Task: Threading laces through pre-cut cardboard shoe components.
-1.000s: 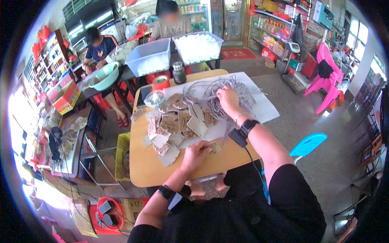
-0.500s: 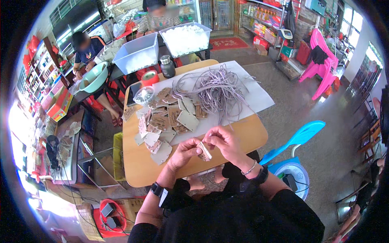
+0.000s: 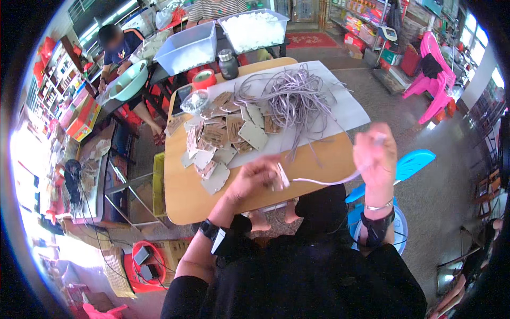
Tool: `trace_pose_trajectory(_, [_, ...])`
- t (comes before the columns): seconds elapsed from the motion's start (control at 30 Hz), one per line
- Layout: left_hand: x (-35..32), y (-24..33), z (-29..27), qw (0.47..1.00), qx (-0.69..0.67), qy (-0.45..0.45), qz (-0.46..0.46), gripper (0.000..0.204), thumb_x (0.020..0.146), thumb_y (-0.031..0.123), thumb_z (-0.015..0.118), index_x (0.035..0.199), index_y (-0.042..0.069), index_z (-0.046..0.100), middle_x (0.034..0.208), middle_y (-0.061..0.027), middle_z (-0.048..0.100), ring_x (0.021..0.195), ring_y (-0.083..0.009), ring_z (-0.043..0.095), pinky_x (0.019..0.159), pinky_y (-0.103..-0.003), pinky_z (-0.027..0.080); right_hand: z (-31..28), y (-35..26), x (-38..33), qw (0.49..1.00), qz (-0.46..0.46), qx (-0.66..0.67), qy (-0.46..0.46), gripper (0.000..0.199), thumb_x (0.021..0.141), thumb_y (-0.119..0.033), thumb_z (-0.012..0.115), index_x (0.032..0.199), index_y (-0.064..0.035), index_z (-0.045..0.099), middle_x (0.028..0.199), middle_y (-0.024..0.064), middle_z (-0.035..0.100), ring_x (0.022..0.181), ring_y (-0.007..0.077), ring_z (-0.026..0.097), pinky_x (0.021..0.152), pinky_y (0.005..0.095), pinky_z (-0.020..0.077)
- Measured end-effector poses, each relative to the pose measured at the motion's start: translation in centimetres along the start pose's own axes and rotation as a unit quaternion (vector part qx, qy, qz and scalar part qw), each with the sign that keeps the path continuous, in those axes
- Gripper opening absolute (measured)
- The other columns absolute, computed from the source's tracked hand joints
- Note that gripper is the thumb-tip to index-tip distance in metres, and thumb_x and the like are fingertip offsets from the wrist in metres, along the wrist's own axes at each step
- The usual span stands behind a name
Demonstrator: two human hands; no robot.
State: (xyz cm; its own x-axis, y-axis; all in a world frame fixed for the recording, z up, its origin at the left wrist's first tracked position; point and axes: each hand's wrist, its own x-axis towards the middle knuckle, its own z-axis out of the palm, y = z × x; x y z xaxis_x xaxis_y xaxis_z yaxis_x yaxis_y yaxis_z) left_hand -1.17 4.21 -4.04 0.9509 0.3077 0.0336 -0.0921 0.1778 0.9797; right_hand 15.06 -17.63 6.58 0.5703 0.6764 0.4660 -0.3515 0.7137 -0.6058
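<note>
While pinching a tag (image 3: 277, 178) in left hand (image 3: 255, 178), pulling pale cord (image 3: 329, 181) taut with closed right hand (image 3: 375, 151); heap of tags (image 3: 223, 138) and cords (image 3: 292, 95) left on surface (image 3: 186, 196).

At the far end of your wooden table (image 3: 186, 196) stand two clear plastic bins (image 3: 188, 50), a dark jar (image 3: 228, 64) and a red tape roll (image 3: 203, 80). Far right you have a pink plastic chair (image 3: 433, 80); near right, a blue stool (image 3: 417, 162).
</note>
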Motion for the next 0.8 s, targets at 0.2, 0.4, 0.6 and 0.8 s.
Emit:
trace_pose_trajectory(0.2, [0.8,-0.6,-1.5,0.982,-0.079,0.172,0.016,0.014,0.086,0.007,0.061,0.098,0.001,0.062,0.085,-0.0009,0.065,0.077,-0.0077,0.059,0.072,-0.024,0.047,-1.3,8.7,-0.7,0.896,0.121,-0.419,0.083,0.013,0.084,-0.013,0.063,0.09,-0.0022,0.062,0.075,0.0001,0.061,0.067,0.0088,0.055,0.06,0.0213,0.043])
trace_pose_trajectory(0.4, [1.2,-2.1,-1.5,0.977,0.057,0.192,0.067,0.013,0.083,0.008,0.065,0.094,0.001,0.065,0.079,0.0016,0.064,0.07,-0.0042,0.056,0.064,-0.021,0.047,-0.1,14.0,-0.9,0.871,0.116,-0.477,0.031,0.016,0.081,-0.015,0.065,0.088,-0.0006,0.063,0.071,0.0066,0.062,0.066,0.0103,0.057,0.063,0.0262,0.046])
trace_pose_trajectory(0.6, [0.7,-1.8,-0.9,0.903,0.333,0.213,0.17,0.012,0.078,0.008,0.069,0.087,0.002,0.065,0.071,-0.005,0.065,0.065,-0.0071,0.059,0.06,-0.024,0.049,0.9,15.2,0.0,0.823,0.146,-0.545,0.072,0.012,0.081,-0.012,0.066,0.082,-0.0013,0.06,0.066,-0.0007,0.058,0.061,0.0049,0.051,0.057,0.0221,0.0429])
trace_pose_trajectory(0.8, [0.8,-1.2,-0.5,0.912,0.293,0.248,0.141,0.013,0.077,0.01,0.069,0.086,0.002,0.065,0.072,-0.0085,0.066,0.064,-0.0111,0.062,0.06,-0.027,0.05,0.6,16.2,-0.1,0.834,0.069,-0.542,0.074,0.012,0.081,-0.01,0.063,0.082,-0.0008,0.056,0.068,0.0107,0.06,0.058,0.0185,0.057,0.055,0.0304,0.0439])
